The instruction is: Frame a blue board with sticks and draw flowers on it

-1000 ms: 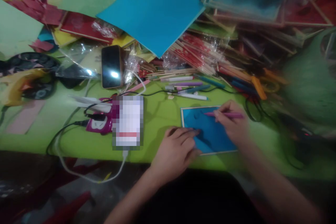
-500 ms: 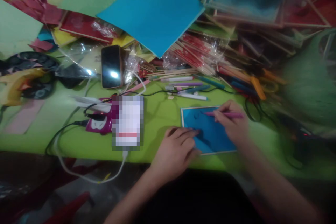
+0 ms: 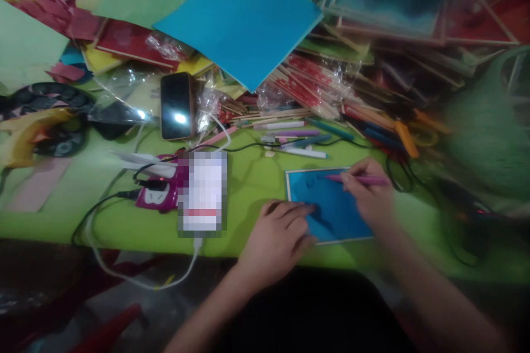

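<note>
A blue square card with a pale border [image 3: 304,185] lies near the front edge of the green table. My left hand [image 3: 281,231] rests on its left part, fingers stretched out and lying flat. Pinched in my right hand [image 3: 368,190] is a pink-purple marker pen [image 3: 375,180], its tip at the upper part of the card. Small dark marks show on the blue surface left of the tip. Several other marker pens [image 3: 304,151] lie beyond the card.
Left of the card, a phone with a blurred screen [image 3: 202,190] leans on a purple stand [image 3: 159,198] with cables. Behind it lies a dark phone [image 3: 176,105]. A large blue sheet [image 3: 244,22], bundles of sticks [image 3: 306,85] and orange-handled scissors [image 3: 406,138] crowd the back.
The marker's tip has moved slightly to the right along the top of the card, with my right hand. My left hand stays in place.
</note>
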